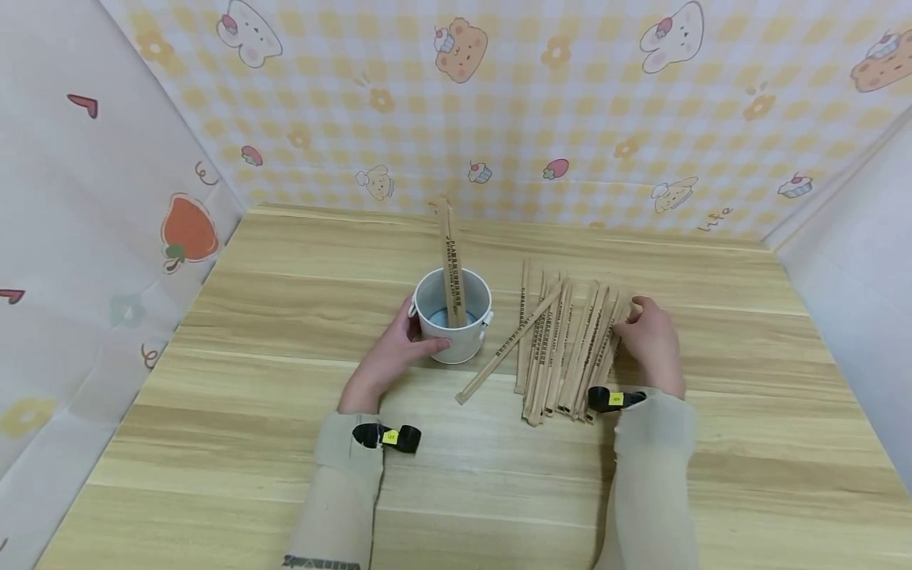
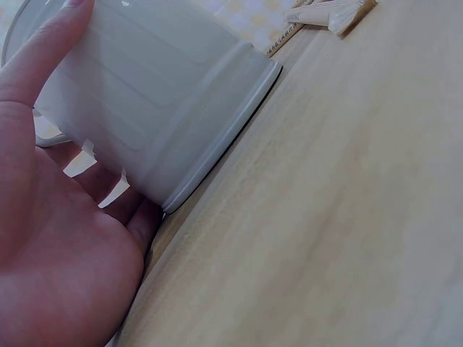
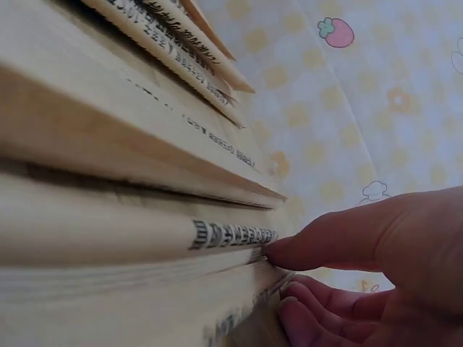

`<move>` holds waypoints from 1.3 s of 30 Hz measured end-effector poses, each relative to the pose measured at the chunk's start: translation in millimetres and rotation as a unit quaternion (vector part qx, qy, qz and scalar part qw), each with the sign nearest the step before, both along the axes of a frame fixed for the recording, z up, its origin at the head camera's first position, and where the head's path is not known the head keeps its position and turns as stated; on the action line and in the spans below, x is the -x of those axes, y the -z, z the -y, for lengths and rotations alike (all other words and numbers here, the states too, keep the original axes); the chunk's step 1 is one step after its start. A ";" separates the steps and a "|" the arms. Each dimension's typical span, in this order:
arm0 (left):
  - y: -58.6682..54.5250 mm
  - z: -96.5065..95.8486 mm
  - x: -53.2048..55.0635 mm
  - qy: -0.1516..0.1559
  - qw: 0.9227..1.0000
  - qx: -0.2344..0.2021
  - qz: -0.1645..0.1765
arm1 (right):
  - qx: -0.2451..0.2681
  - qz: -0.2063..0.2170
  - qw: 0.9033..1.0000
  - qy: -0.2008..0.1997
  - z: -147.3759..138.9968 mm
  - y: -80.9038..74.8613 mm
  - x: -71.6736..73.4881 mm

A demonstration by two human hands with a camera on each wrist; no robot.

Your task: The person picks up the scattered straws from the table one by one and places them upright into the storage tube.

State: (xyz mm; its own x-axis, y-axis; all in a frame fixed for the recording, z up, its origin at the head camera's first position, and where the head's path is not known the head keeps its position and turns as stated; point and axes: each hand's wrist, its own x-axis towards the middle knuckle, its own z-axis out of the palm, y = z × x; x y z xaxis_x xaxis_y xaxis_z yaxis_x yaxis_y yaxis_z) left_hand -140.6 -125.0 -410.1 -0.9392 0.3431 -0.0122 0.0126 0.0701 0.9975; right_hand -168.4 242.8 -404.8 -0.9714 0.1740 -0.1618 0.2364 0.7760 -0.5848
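A small white metal bucket (image 1: 456,342) stands upright on the table. My left hand (image 1: 390,360) holds it from the left, the thumb (image 2: 43,54) along its outer wall and the other fingers curled behind. Paper-wrapped straws (image 1: 454,269) with dark printing lean inside the bucket and rise well above its rim. Right of the bucket lies a loose pile of similar wrapped straws (image 1: 563,348). At the pile's right edge my right hand (image 1: 651,340) pinches a wrapped straw (image 3: 239,289) between thumb and fingers; the fingertips are partly hidden beneath it.
One wrapped straw (image 1: 492,366) lies slanted across the pile's left side, its lower end near the bucket. The wooden table (image 1: 484,491) meets a patterned cloth backdrop (image 1: 556,103) at the rear. A white printed sheet (image 1: 107,237) hangs on the left.
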 end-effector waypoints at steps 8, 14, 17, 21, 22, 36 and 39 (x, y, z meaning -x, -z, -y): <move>0.0 0.8 -0.6 0.002 1.000 0.003 -0.004 | 0.001 0.019 1.000 0.000 3.9 -0.3 -0.1; 0.4 0.8 -1.1 0.000 1.000 0.002 0.000 | 0.025 0.017 0.999 0.011 1.4 1.6 -2.3; 0.3 1.0 -0.8 -0.001 1.000 0.006 0.000 | 0.027 0.018 0.999 0.016 -0.1 1.3 -2.7; 0.2 0.8 -0.4 -0.001 1.000 0.011 -0.001 | 0.024 0.018 0.999 0.025 -1.0 -3.5 -3.6; 0.3 0.7 -0.4 -0.001 1.000 0.010 -0.001 | 0.023 0.015 0.999 0.028 -1.0 -5.2 -3.9; -1.4 1.2 -1.2 0.000 1.000 0.008 0.002 | 0.081 -0.137 0.983 0.087 21.5 -56.3 -9.3; -2.8 0.8 -1.8 0.000 1.000 0.006 0.004 | 0.106 -0.187 0.972 0.097 31.3 -70.3 -12.3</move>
